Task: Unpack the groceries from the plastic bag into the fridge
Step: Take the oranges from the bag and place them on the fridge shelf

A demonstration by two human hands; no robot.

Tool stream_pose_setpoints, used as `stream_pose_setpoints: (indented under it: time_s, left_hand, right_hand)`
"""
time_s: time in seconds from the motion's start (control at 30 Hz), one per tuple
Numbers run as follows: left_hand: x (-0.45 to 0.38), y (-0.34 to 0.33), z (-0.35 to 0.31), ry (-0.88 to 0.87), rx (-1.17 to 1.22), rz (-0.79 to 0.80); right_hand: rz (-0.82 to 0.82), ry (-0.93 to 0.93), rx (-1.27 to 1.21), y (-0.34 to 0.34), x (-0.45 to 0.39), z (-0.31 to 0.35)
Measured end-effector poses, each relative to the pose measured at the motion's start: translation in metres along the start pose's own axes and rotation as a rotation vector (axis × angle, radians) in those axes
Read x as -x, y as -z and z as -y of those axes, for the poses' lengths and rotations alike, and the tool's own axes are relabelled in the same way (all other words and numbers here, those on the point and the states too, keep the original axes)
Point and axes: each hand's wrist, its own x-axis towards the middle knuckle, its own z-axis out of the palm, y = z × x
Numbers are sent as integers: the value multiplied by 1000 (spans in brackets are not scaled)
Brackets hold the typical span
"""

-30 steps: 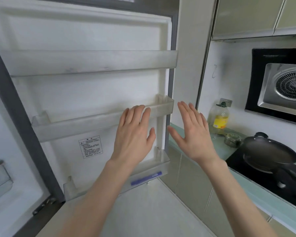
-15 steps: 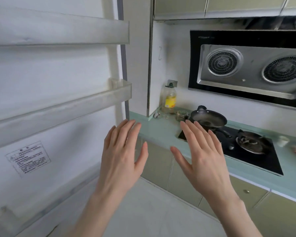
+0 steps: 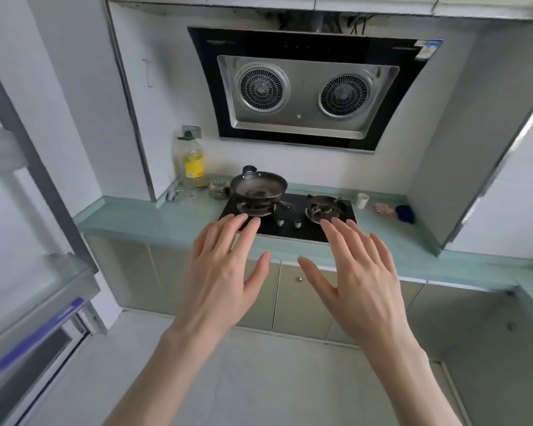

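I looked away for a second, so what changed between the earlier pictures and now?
The view swung right, from the open fridge door to the gas stove and range hood; the door now sits at the left edge. Nothing was taken hold of or let go. The left hand and right hand remain raised, open and empty; the pan stays on its burner.

Glossy black glass hob, brushed metal hood panel, dark metal pan, clear plastic oil bottle, smooth pale-green counter, translucent plastic door shelf.
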Motion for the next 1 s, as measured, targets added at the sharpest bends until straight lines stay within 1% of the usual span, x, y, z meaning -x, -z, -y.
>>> stream_pose_setpoints:
  time_s: [0.23, 0.5, 0.87, 1.0]
  left_hand:
    - [-36, -71, -113, -90, 137, 56]
    - [-60, -147, -246, -242, 268, 121]
    - [-102, -217, -379, -410, 445, 180]
    - [-124, -255, -424, -459, 517, 196]
  right_hand:
    - [-13, -75, 94, 29, 28, -118]
    - [-14, -257, 229, 72, 70, -258]
    - [-106, -533, 350, 107, 106, -377]
    - [-99, -618, 408, 108, 111, -422]
